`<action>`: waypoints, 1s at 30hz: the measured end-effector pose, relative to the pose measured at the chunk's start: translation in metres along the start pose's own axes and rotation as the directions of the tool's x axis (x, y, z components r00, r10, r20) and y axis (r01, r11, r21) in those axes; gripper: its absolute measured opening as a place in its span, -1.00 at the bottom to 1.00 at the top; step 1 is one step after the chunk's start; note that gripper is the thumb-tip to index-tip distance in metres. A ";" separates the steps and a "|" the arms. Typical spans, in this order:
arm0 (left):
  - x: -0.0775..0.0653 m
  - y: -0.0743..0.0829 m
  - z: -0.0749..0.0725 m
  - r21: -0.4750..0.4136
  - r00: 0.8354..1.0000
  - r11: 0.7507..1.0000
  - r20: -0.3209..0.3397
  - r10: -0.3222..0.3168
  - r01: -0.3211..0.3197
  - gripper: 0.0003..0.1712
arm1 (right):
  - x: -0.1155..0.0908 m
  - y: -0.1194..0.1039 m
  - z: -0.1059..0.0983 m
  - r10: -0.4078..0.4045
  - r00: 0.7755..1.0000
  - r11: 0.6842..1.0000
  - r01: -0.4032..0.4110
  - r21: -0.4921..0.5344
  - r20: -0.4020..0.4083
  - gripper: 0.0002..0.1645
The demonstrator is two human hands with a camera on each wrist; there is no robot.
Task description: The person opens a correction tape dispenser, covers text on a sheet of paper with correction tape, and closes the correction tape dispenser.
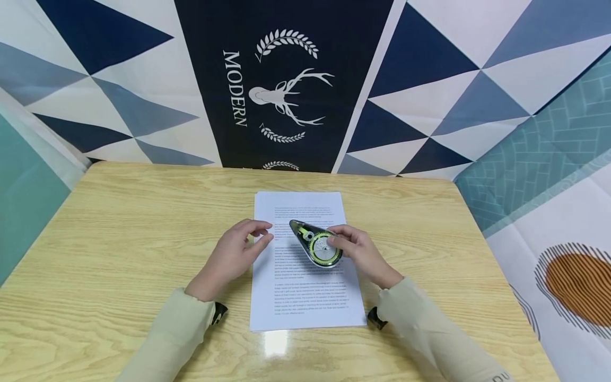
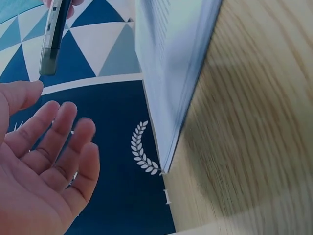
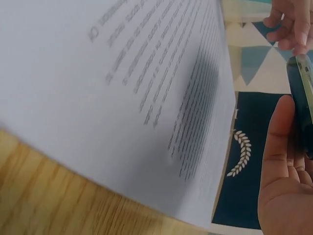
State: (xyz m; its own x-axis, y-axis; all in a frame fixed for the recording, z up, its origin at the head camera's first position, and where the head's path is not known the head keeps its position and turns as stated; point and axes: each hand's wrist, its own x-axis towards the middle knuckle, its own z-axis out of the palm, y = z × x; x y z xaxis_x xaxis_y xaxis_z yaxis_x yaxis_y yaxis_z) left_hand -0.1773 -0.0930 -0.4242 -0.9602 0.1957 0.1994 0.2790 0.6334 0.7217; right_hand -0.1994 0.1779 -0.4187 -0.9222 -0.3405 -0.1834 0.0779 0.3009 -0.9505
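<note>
My right hand (image 1: pixel 360 252) pinches a teardrop-shaped correction tape dispenser (image 1: pixel 310 245) by its wide end, thumb on top. Its casing is dark and clear, with a lime-green wheel inside. The narrow tip points away and to the left, and the dispenser is held above a stack of printed paper (image 1: pixel 310 297). Just left of the tip, apart from it, my left hand (image 1: pixel 234 249) hovers at the paper's left edge with loosely bent fingers and nothing in them. The left wrist view shows the dispenser (image 2: pixel 54 36) edge-on, with a greyish tip, beyond the left thumb.
Beneath the paper lies a light wood-grain table (image 1: pixel 143 239). At its far edge hangs a patterned cloth (image 1: pixel 281 143) with triangles and a deer head. Dark wrist straps (image 1: pixel 376 318) show under the sleeves.
</note>
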 end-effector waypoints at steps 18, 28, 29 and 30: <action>0.007 -0.006 0.002 0.178 0.998 0.982 -0.012 -0.055 0.057 -0.57 | 0.002 0.017 -0.035 0.065 0.982 0.991 -0.043 0.127 -0.179 -0.49; 0.024 -0.002 0.012 0.320 0.992 0.946 0.087 -0.088 0.056 -0.38 | -0.003 0.029 -0.054 0.119 0.954 0.974 -0.057 0.221 -0.275 -0.42; 0.025 -0.002 0.013 0.330 0.991 0.942 0.100 -0.094 0.056 -0.36 | -0.003 0.031 -0.056 0.117 0.952 0.972 -0.051 0.229 -0.284 -0.42; 0.027 -0.001 0.014 0.336 0.989 0.940 0.113 -0.100 0.057 -0.34 | -0.003 0.032 -0.058 0.115 0.949 0.970 -0.044 0.237 -0.294 -0.42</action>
State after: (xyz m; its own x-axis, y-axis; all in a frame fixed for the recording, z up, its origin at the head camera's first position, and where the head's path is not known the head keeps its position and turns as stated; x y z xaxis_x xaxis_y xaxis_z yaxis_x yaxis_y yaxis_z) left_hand -0.2030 -0.0779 -0.4293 -0.9754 0.2146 0.0499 0.2127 0.8580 0.4676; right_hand -0.2162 0.2401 -0.4343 -0.9774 -0.0270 -0.2095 0.2061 0.0957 -0.9738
